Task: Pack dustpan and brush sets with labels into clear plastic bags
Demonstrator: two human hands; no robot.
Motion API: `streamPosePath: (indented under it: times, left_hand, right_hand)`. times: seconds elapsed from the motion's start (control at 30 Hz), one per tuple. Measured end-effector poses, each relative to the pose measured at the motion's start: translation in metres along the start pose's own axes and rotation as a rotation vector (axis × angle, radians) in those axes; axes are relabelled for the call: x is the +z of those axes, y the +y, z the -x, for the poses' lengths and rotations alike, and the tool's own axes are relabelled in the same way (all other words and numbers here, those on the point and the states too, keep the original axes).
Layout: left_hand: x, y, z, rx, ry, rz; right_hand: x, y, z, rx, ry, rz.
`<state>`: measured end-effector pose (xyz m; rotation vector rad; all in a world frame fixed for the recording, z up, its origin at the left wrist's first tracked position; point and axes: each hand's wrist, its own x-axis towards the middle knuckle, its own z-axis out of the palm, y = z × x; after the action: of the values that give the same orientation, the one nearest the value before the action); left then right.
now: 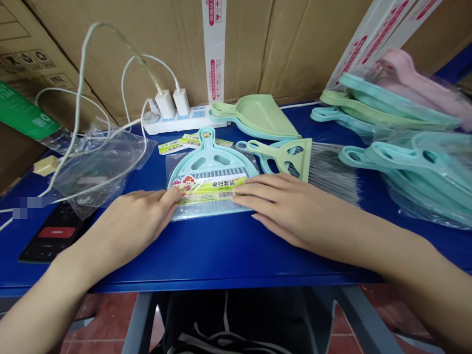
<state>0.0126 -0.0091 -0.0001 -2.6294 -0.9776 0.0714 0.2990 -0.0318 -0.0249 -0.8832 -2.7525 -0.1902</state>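
A light blue dustpan and brush set (208, 155) lies flat on the blue table, inside a clear plastic bag. Across its middle runs a printed label card (210, 189) in yellow-green and white. My left hand (143, 216) has curled fingers pinching the label and bag at their left edge. Stretched out and lying flat, the fingers of my right hand (280, 204) rest on the label's right end. Just beyond that hand are a green brush (295, 157) with grey bristles (332, 172) and a blue one partly beneath it.
Green and blue dustpans (261, 115) are stacked behind. Bagged sets (435, 167) pile up at right. A power strip (188, 123) with chargers and white cables, loose label cards (171, 146), a plastic bag (99, 167) and a phone (55, 233) are also around. Cardboard boxes (280, 44) stand at the back.
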Motion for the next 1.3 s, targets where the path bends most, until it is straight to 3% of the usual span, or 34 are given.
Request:
streamPosePath:
  times: [0.2,0.5,1.13,1.3]
  left_hand:
    - [-0.0003,-0.0002,-0.0009,-0.043,-0.095,0.025]
    - [-0.0010,0.0013,-0.0006,-0.061,-0.134,0.036]
    - [-0.0003,-0.0002,0.0009,-0.029,-0.069,0.015]
    - [-0.0012,0.0008,0.0006,-0.050,-0.113,0.020]
  right_hand:
    - [-0.0001,0.0004,0.0000,-0.003,-0.008,-0.010]
    - [0.0004,0.0008,-0.0011,-0.009,-0.002,-0.004]
    - [-0.0009,0.0010,-0.0007,-0.015,0.000,-0.001]
    - [-0.0004,0.0009,-0.0008,-0.013,-0.006,0.000]
